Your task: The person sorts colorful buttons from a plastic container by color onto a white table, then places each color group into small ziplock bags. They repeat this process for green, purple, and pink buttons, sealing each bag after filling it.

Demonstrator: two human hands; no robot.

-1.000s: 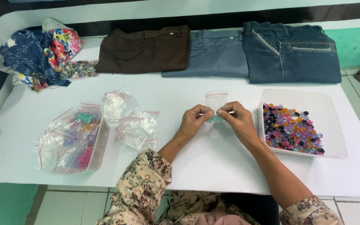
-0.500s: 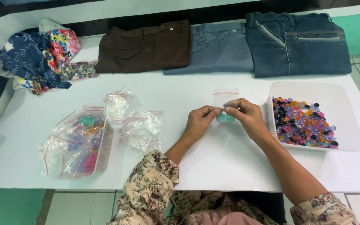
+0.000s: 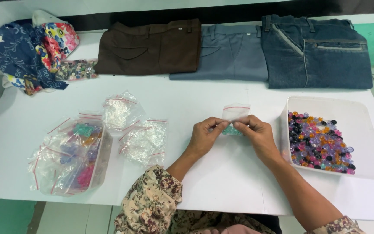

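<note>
The fingers of the left hand and those of the right hand are pressed together on a small clear zip bag, pinching it from either side at its lower part, where a few teal beads show inside. The bag stands upright between the two hands, its red-striped top edge above the fingertips, held just over the white tabletop near its middle. Both forearms come up from the lower edge, the left in a floral sleeve.

Just to the right of the right hand sits a white plastic tub with a layer of mixed coloured beads in purple, orange, pink and black. To the left of the left hand lie loose empty zip bags, and further left a clear container stuffed with bags of sorted beads. Along the far edge lie three folded trousers: brown, grey-blue and dark denim. At the far left corner is a heap of patterned cloth beside a bag of buttons
</note>
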